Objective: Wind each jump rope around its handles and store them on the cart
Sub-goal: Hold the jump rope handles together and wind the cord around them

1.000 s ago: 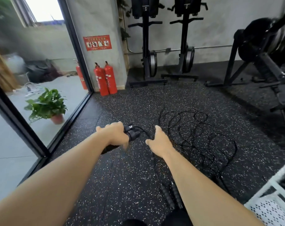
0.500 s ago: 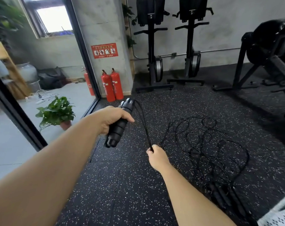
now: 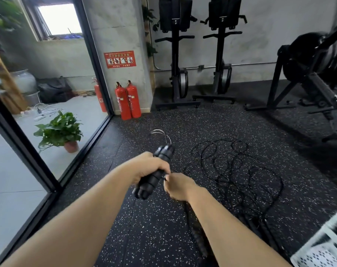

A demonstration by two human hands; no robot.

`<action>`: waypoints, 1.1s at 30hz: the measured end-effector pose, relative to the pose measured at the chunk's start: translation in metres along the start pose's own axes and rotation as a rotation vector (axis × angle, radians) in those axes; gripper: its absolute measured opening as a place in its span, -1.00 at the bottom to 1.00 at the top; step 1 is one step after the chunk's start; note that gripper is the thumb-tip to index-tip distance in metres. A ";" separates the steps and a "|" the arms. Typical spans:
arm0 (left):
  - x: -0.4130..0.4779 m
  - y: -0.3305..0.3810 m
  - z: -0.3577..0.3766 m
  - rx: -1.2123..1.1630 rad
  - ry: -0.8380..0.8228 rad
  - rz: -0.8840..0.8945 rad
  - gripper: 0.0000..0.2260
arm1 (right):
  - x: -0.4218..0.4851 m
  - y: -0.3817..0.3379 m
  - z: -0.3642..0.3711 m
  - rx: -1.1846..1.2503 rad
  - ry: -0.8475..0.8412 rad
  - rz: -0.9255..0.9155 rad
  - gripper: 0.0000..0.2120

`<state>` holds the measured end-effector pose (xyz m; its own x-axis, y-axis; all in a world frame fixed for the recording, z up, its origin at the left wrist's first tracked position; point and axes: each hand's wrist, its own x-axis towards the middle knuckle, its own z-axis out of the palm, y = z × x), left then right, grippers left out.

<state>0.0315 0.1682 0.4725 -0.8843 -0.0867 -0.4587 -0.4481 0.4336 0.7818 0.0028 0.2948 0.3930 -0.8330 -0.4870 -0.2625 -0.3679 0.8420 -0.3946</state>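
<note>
My left hand (image 3: 151,168) grips a pair of black jump-rope handles (image 3: 154,174), held together and tilted with their tops up to the right. A blurred loop of thin black rope (image 3: 160,134) arcs above the handle tops. My right hand (image 3: 178,187) pinches that rope close beside the handles' lower half. More black jump ropes (image 3: 239,170) lie tangled in loops on the speckled rubber floor to the right, with another pair of handles (image 3: 199,241) on the floor under my right forearm. The white cart (image 3: 325,247) shows only its corner at the bottom right.
Two red fire extinguishers (image 3: 128,101) stand by the concrete pillar. A potted plant (image 3: 61,132) sits behind the glass wall on the left. Two black upright machines (image 3: 198,54) stand at the back wall, and a black exercise machine (image 3: 316,78) fills the right.
My right hand has come up and left from arm's length to right beside the handles, carrying the rope. The rope now loops over the handle tops. My left hand has tilted the handles lower.
</note>
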 end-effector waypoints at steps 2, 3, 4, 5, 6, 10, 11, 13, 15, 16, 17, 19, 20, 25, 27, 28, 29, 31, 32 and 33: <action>-0.001 -0.008 0.010 0.058 0.023 0.011 -0.68 | -0.008 -0.007 -0.022 -0.064 0.137 -0.030 -0.72; -0.003 -0.009 0.011 0.061 0.053 0.022 -0.69 | -0.012 -0.008 -0.030 -0.094 0.205 -0.047 -0.72; -0.006 -0.010 0.011 0.048 0.080 0.038 -0.71 | -0.015 -0.007 -0.037 -0.130 0.269 -0.070 -0.73; -0.008 -0.010 0.007 0.031 0.107 0.055 -0.71 | -0.018 -0.003 -0.041 -0.162 0.325 -0.077 -0.75; -0.009 -0.009 0.000 0.010 0.140 0.068 -0.71 | -0.017 0.004 -0.042 -0.198 0.359 -0.068 -0.76; -0.018 -0.013 -0.037 -0.072 0.296 0.094 -0.71 | -0.004 0.044 -0.037 -0.227 0.320 0.183 -0.74; -0.020 -0.016 -0.046 -0.066 0.340 0.095 -0.73 | -0.004 0.052 -0.036 -0.188 0.307 0.272 -0.74; -0.024 -0.024 -0.059 -0.052 0.417 0.098 -0.77 | -0.005 0.061 -0.036 -0.088 0.291 0.424 -0.73; -0.026 -0.031 -0.066 -0.027 0.458 0.084 -0.79 | -0.001 0.063 -0.038 0.015 0.279 0.471 -0.74; -0.027 -0.035 -0.067 -0.003 0.458 0.068 -0.80 | 0.003 0.061 -0.040 0.082 0.290 0.450 -0.76; -0.027 -0.038 -0.067 0.023 0.452 0.049 -0.81 | 0.007 0.058 -0.042 0.166 0.321 0.406 -0.78; -0.026 -0.045 -0.064 0.064 0.422 0.017 -0.84 | 0.016 0.045 -0.053 0.367 0.397 0.260 -0.80; -0.025 -0.049 -0.062 0.081 0.404 0.006 -0.84 | 0.020 0.036 -0.060 0.462 0.437 0.170 -0.81; -0.017 -0.063 -0.053 0.151 0.308 -0.037 -0.83 | 0.034 -0.004 -0.111 0.692 0.551 -0.121 -0.64; -0.013 -0.068 -0.052 0.161 0.274 -0.046 -0.79 | 0.035 -0.011 -0.125 0.599 0.569 -0.129 -0.60; -0.011 -0.070 -0.052 0.165 0.261 -0.046 -0.76 | 0.034 -0.012 -0.130 0.520 0.565 -0.120 -0.60; -0.009 -0.071 -0.052 0.174 0.254 -0.045 -0.73 | 0.033 -0.013 -0.133 0.425 0.548 -0.103 -0.61; -0.006 -0.071 -0.052 0.203 0.250 -0.040 -0.71 | 0.029 -0.010 -0.136 0.237 0.477 -0.056 -0.62; -0.005 -0.070 -0.053 0.216 0.244 -0.038 -0.70 | 0.027 -0.007 -0.135 0.161 0.430 -0.032 -0.62; -0.003 -0.070 -0.054 0.232 0.233 -0.037 -0.69 | 0.027 -0.003 -0.133 0.101 0.393 -0.013 -0.60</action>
<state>0.0581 0.0901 0.4421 -0.8864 -0.2971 -0.3549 -0.4619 0.6167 0.6374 -0.0730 0.3100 0.5041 -0.9304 -0.3548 0.0919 -0.3530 0.8001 -0.4851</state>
